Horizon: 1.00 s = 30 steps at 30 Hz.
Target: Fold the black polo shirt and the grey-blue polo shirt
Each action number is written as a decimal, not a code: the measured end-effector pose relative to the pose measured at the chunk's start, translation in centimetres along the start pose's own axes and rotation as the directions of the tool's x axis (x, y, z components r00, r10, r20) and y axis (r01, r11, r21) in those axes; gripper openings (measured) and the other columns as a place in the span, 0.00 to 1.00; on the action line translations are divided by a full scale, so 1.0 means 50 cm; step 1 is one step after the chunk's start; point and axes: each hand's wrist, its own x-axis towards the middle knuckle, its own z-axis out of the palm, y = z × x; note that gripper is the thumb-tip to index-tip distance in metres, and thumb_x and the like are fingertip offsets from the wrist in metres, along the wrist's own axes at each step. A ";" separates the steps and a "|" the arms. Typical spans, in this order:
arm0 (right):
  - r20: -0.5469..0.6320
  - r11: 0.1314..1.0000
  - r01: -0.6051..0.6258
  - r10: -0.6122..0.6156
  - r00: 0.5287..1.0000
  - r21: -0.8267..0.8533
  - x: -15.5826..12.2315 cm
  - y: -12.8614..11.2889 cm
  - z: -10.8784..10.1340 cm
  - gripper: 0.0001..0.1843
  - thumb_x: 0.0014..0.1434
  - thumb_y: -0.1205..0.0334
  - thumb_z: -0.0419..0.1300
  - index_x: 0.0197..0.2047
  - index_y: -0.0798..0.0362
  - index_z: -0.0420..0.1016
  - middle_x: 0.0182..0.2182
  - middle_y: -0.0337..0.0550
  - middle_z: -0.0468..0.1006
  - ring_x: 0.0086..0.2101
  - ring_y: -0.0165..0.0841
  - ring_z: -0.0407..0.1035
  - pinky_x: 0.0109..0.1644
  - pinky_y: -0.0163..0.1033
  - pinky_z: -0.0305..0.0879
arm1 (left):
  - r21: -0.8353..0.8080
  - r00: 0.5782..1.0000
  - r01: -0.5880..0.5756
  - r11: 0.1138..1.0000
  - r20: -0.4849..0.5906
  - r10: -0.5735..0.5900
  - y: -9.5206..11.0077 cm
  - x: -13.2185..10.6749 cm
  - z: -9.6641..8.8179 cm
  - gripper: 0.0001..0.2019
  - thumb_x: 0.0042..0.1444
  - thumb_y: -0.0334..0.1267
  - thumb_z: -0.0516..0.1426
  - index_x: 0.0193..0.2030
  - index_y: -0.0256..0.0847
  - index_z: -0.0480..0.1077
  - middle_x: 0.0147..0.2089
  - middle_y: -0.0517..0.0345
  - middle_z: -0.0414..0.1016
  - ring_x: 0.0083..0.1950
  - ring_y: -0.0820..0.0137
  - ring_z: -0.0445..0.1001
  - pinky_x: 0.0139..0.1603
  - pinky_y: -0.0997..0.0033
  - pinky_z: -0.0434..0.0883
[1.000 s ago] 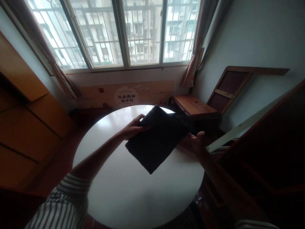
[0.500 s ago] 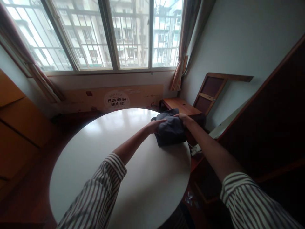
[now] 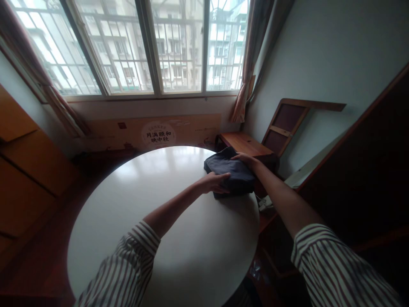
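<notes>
A dark navy folded garment (image 3: 238,172) lies in a soft bundle at the right edge of the round white table (image 3: 153,204); its exact kind does not show. My left hand (image 3: 213,182) grips its near left side, thumb across the top and fingers lower along the edge. At the far right corner, my right hand (image 3: 247,159) holds the cloth with its fingers over the upper surface. The right thumb is mostly hidden.
Behind the table's right side stands a low wooden table (image 3: 244,143), with a wooden-framed panel (image 3: 281,123) leaning on the wall. A white power strip (image 3: 265,203) is beside the table edge. Dark furniture (image 3: 351,192) fills the right, and orange-brown cabinets (image 3: 25,170) the left.
My left hand has slid from the garment's left end toward its near side. The far left part of the cloth now lies flatter. My right hand stays at the far right corner.
</notes>
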 end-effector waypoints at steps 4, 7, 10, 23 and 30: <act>-0.096 0.952 0.129 -0.161 0.982 -0.278 -0.003 -0.010 0.016 0.24 0.60 0.59 0.61 0.56 0.63 0.71 0.45 0.58 0.80 0.45 0.45 0.74 0.54 0.50 0.67 | 0.574 0.941 -0.080 0.815 -0.227 0.253 -0.002 -0.016 -0.014 0.27 0.63 0.58 0.52 0.31 0.34 0.74 0.30 0.43 0.78 0.37 0.57 0.80 0.40 0.62 0.73; -0.017 0.854 0.262 -0.301 0.953 -0.450 -0.009 -0.027 0.045 0.26 0.63 0.60 0.57 0.63 0.57 0.68 0.60 0.56 0.71 0.60 0.47 0.62 0.67 0.52 0.52 | 0.845 0.738 -0.278 0.456 -0.116 0.665 -0.005 -0.014 -0.019 0.18 0.66 0.47 0.52 0.35 0.37 0.76 0.41 0.43 0.78 0.47 0.56 0.77 0.51 0.60 0.70; 0.222 0.741 0.389 -0.319 0.921 -0.547 -0.012 -0.033 0.089 0.24 0.62 0.54 0.59 0.61 0.48 0.72 0.63 0.45 0.68 0.64 0.44 0.57 0.70 0.50 0.45 | 0.861 0.656 -0.489 0.139 0.258 0.710 -0.022 -0.002 -0.004 0.16 0.68 0.41 0.47 0.45 0.36 0.75 0.47 0.42 0.77 0.52 0.57 0.74 0.59 0.59 0.66; 0.095 0.480 0.140 -0.118 0.988 -0.866 0.068 -0.006 0.193 0.32 0.68 0.42 0.39 0.70 0.43 0.58 0.70 0.47 0.56 0.67 0.56 0.46 0.62 0.78 0.28 | 0.838 0.509 -0.458 -0.297 0.521 0.685 -0.143 0.006 0.049 0.26 0.66 0.36 0.48 0.67 0.21 0.57 0.68 0.27 0.58 0.71 0.46 0.56 0.67 0.49 0.59; -0.040 0.473 0.232 -0.497 0.867 -0.850 -0.014 -0.081 0.251 0.23 0.67 0.64 0.41 0.58 0.63 0.68 0.56 0.65 0.69 0.58 0.52 0.58 0.63 0.56 0.49 | 0.815 0.586 -0.578 -0.034 0.444 0.678 -0.145 -0.164 -0.027 0.19 0.67 0.41 0.49 0.60 0.37 0.65 0.53 0.44 0.75 0.54 0.61 0.73 0.61 0.59 0.66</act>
